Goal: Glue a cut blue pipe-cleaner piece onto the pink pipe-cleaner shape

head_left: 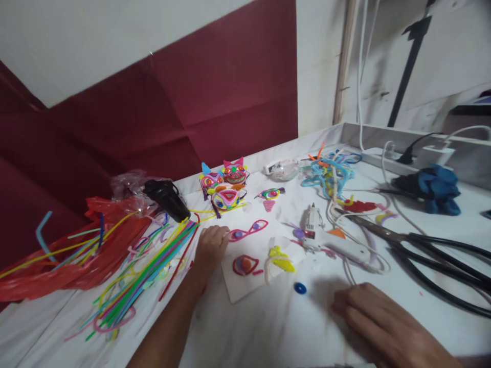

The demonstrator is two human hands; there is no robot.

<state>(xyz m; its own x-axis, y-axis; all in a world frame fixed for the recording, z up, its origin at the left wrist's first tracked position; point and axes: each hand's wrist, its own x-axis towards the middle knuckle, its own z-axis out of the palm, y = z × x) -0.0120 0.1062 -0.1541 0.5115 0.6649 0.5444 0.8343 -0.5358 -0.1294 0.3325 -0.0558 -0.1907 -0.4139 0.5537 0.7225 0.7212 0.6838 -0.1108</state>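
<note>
My left hand (211,248) is closed, its fingertips at the left end of a pink pipe-cleaner loop (262,223) with purple discs in it. The loop lies on a white paper sheet (235,291). Below it on the paper are a red loop around an orange ball (245,265) and a yellow fuzzy piece (283,259) edged in white. My right hand (370,317), slightly blurred, is curled low over the table; whatever its fingers hold is hidden. A blue disc (300,288) lies to its left. A white glue gun (333,240) rests beyond my right hand.
Large black-handled scissors (406,237) lie at right, before a blue fabric flower (433,189). Pipe cleaners (149,278) and a red plastic bag (95,250) cover the left side. Small decorated animal heads (235,174) stand at the back. Cords run along the right.
</note>
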